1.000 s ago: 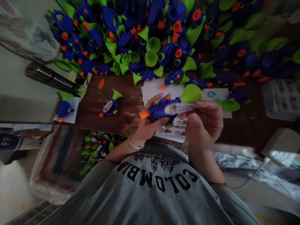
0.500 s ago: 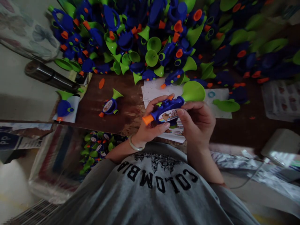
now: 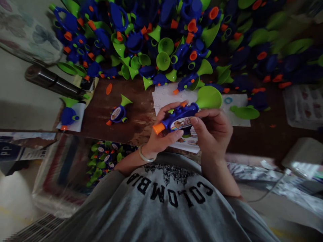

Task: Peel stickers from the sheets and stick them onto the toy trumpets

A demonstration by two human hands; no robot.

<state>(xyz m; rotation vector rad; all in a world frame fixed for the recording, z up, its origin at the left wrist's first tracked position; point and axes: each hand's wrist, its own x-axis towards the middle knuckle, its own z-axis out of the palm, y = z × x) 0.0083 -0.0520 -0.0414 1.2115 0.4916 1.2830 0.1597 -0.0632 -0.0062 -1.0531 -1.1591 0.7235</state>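
Head view: gripped the toy horn (image 3: 186, 112) near its orange mouthpiece (image 3: 158, 128) with the left hand (image 3: 160, 139), seemingly for steadiness, and pinched its labelled far side with the right hand (image 3: 215, 132), probably keeping the label (image 3: 180, 124) flat, above papers (image 3: 165, 95) on the worktop (image 3: 101, 106).

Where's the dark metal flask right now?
In the head view, the flask lies on its side at the far left, just beyond the toy trumpet on the small white pad.

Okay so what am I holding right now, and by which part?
A toy trumpet: the left hand grips its blue body near the orange mouthpiece, and the right hand has fingers at the body's green-bell end.
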